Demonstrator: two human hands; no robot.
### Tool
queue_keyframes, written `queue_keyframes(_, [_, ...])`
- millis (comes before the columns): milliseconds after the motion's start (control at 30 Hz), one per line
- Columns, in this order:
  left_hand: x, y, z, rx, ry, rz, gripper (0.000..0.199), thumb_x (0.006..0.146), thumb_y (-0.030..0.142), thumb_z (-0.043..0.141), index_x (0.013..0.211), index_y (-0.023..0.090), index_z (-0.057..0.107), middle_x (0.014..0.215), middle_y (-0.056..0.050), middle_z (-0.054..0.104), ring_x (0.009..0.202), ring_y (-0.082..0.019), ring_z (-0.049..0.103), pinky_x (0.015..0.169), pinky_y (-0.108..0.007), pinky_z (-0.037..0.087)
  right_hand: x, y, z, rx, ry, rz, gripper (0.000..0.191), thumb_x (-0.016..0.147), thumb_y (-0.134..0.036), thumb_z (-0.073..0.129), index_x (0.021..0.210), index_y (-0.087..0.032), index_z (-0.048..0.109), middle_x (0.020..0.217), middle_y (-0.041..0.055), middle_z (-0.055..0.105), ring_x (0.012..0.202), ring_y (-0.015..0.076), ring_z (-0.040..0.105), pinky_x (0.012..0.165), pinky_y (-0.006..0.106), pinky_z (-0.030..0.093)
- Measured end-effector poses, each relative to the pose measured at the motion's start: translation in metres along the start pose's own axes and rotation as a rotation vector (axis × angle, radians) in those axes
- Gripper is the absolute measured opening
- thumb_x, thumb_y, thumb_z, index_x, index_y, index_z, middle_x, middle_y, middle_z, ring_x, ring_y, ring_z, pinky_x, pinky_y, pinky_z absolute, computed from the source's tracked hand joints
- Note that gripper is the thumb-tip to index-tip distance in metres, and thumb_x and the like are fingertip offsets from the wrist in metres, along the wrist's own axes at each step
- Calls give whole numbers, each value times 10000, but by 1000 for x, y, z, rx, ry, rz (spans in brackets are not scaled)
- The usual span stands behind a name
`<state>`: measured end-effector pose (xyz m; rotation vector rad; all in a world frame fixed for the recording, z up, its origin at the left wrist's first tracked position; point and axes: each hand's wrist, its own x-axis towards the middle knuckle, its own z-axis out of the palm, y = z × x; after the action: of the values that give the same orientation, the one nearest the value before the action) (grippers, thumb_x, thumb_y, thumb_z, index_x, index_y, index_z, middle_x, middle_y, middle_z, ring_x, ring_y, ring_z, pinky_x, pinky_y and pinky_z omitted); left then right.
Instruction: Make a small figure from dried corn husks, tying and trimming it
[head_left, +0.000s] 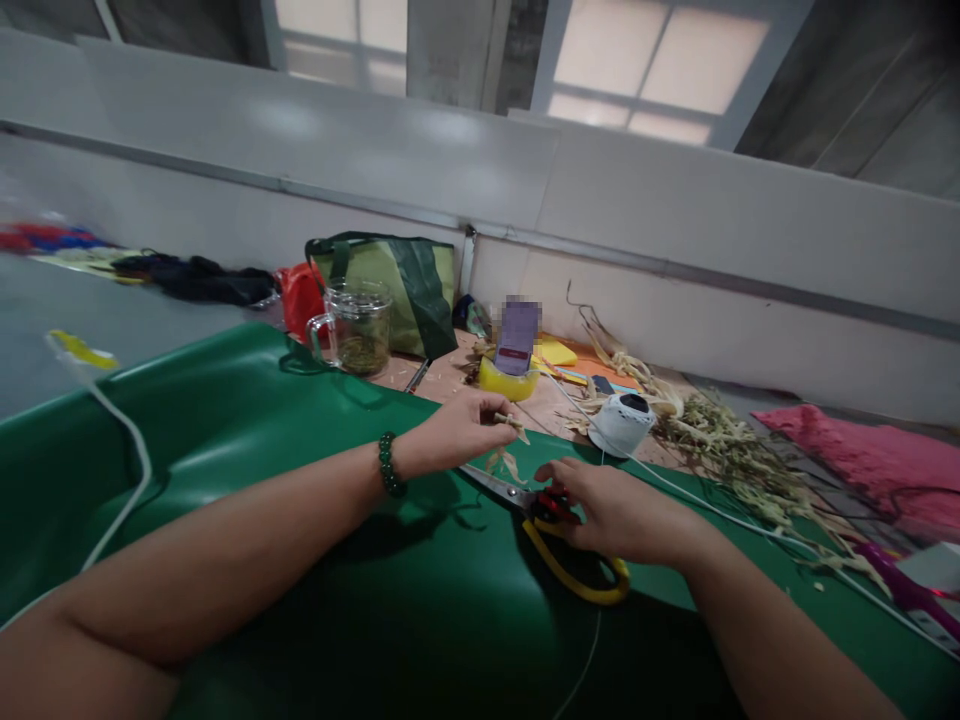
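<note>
Left hand (469,430): pinching a dried husk twist (508,420) between thumb and fingertips. Right hand (615,508): half-curling, touching the scissors (495,485) at their red handle part; whether it is gripping firmly, cannot tell. Husk scrap (510,463): lying between the hands. Thread spool (621,428): standing just beyond the right hand. Phone (517,335): leaning in a yellow tape roll (506,383), beyond the left hand. Glass mug (364,330): standing beyond the left hand's wrist.

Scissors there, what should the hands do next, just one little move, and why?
Maybe the right hand should turn the scissors aside a little: it is at their handles, and the blades point toward the left hand, which pinches a dry scrap.
</note>
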<state>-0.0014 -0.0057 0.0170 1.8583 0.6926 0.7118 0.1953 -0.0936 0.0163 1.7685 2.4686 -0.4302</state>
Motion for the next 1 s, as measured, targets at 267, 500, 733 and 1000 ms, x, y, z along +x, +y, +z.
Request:
queue_keyframes(267, [0,0,-2,-26,-11,-41,41,665,160,579,698,136,587,640,17,568,619,-100,515,589,-207,398,3,-25,9,-233,-30,86,435,701,-188,554,1132,-138,587,849,134,691,693,242,632,507,281,223])
queue_keyframes(500, [1,0,-8,-115,41,32,100,641,219,609,684,140,565,649,10,552,621,-108,496,599,-224,400,4,-9,-6,26,84,214,463,684,-144,588,1143,-175,547,851,77,682,701,196,592,541,241,309])
queue_keyframes(733, [4,-2,-10,-149,122,65,117,639,235,618,669,148,547,620,27,515,600,-99,482,571,-213,383,11,25,-11,285,316,154,263,676,-183,521,934,-179,572,765,25,628,706,190,584,622,278,430])
queue_keyframes(1000, [9,-3,-16,-199,138,-10,72,639,181,617,667,142,563,609,24,541,587,-90,479,568,-208,379,5,17,0,934,358,-61,251,706,-371,652,869,-203,560,822,49,658,814,225,674,795,386,548])
